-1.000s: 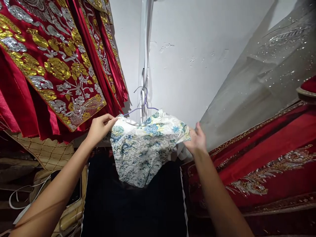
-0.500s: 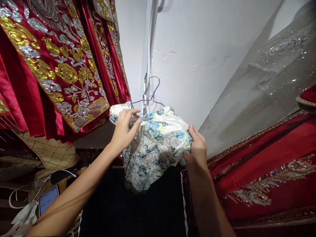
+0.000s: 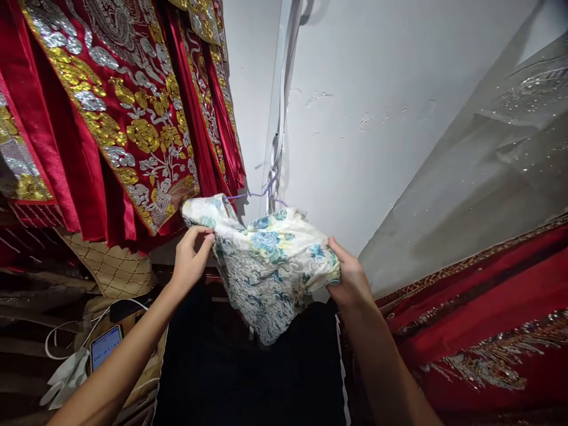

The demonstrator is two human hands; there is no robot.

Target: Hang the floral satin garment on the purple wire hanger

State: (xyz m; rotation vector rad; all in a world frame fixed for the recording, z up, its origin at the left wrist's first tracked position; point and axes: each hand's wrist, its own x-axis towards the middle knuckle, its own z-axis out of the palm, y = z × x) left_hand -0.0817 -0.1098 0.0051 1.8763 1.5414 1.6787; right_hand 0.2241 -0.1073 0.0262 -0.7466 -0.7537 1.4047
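Observation:
A small white garment (image 3: 266,260) with blue and yellow flowers hangs on a thin purple wire hanger (image 3: 261,192) in front of the white wall. My left hand (image 3: 190,260) pinches the garment's left edge below its shoulder. My right hand (image 3: 350,278) is closed on the bunched right side of the cloth. The hanger's hook is close to a white cord (image 3: 277,148) that runs down the wall.
Red robes with gold and silver embroidery (image 3: 119,112) hang at the upper left. A red embroidered cloth (image 3: 479,319) and a grey sequined fabric (image 3: 479,171) lie at the right. A phone (image 3: 105,347) with a lit screen, white cables and a quilted beige cover (image 3: 110,269) are at the lower left.
My left hand has dropped from the collar to the garment's left edge. The garment and hanger have sunk lower and the cloth has bunched up. My right hand has kept its hold.

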